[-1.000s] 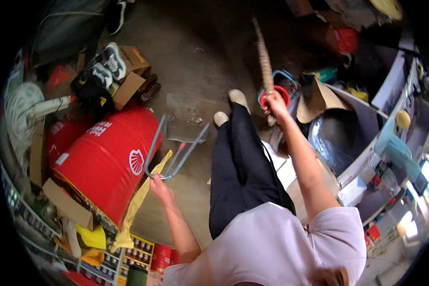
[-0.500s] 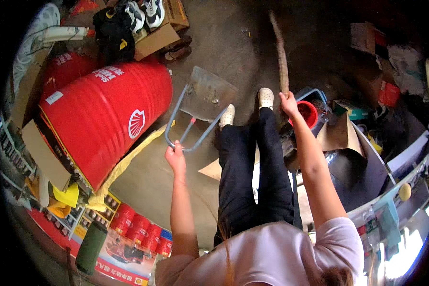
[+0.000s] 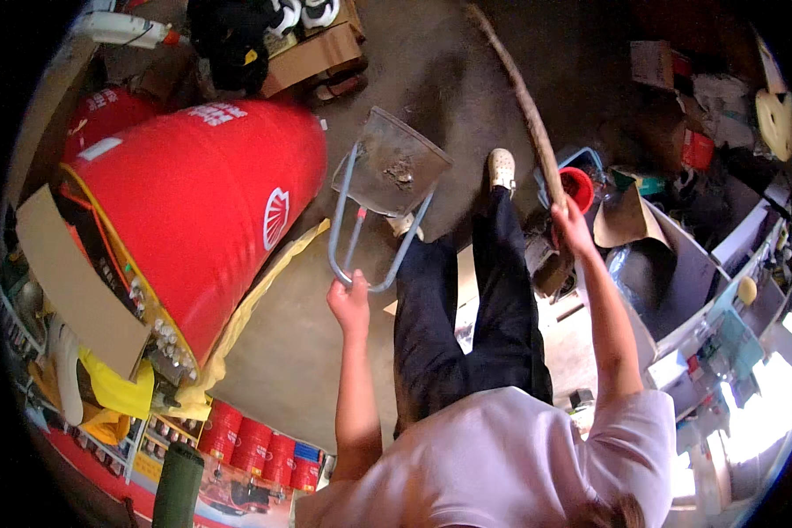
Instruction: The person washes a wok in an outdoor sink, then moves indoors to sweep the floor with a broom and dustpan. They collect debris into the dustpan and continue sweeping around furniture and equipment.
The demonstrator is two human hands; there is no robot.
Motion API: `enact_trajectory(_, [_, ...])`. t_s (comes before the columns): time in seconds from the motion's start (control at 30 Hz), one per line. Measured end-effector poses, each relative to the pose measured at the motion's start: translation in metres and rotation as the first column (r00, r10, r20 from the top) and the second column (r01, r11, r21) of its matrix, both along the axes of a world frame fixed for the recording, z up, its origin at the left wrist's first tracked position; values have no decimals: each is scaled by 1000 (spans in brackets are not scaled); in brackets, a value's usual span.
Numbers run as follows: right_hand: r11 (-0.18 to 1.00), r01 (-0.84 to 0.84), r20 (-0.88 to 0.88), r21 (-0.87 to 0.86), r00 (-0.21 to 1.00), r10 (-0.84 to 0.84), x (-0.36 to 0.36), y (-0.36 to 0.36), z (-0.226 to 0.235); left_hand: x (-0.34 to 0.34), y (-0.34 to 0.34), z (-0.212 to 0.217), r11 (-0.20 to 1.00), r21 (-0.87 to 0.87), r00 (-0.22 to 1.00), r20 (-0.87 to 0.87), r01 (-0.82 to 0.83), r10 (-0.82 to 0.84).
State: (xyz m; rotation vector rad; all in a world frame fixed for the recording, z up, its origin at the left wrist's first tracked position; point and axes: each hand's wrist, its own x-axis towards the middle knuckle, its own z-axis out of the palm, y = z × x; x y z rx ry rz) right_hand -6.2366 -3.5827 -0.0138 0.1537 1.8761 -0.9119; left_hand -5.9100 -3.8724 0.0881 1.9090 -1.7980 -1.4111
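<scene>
My left hand (image 3: 349,302) is closed round the bent grey tube handle of a metal dustpan (image 3: 383,158), whose flat pan carries a small heap of dirt. In my right hand (image 3: 572,227) I grip a long wooden stick (image 3: 530,110). It slants up and away to the far side, where its tip shows near the top of the view. What the near end of the stick looks like below my fist is hidden. Beside my right hand is a red bucket (image 3: 577,188). One of my light shoes (image 3: 502,167) stands forward; the other is partly behind the dustpan.
A large red drum (image 3: 211,194) fills the left, with yellow sheeting (image 3: 264,299) along its side. At the back stands a cardboard box (image 3: 312,60) with shoes on it. Boxes and clutter, including a bent cardboard piece (image 3: 629,216), line the right.
The dustpan has shifted slightly right and tilted, with its far edge higher in view. My right hand has moved right and nearer, and the stick now leans more to the left.
</scene>
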Motion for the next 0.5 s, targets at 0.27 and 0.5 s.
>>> enact_trajectory(0.27, [988, -128, -139, 83, 981, 139, -54, -114, -113, 69, -31, 19, 993, 84, 996, -1, 84, -84])
enact_trajectory(0.5, [925, -223, -199, 308, 935, 292, 0, -135, -135, 131, -27, 1, 976, 56, 975, 54, 211, -214])
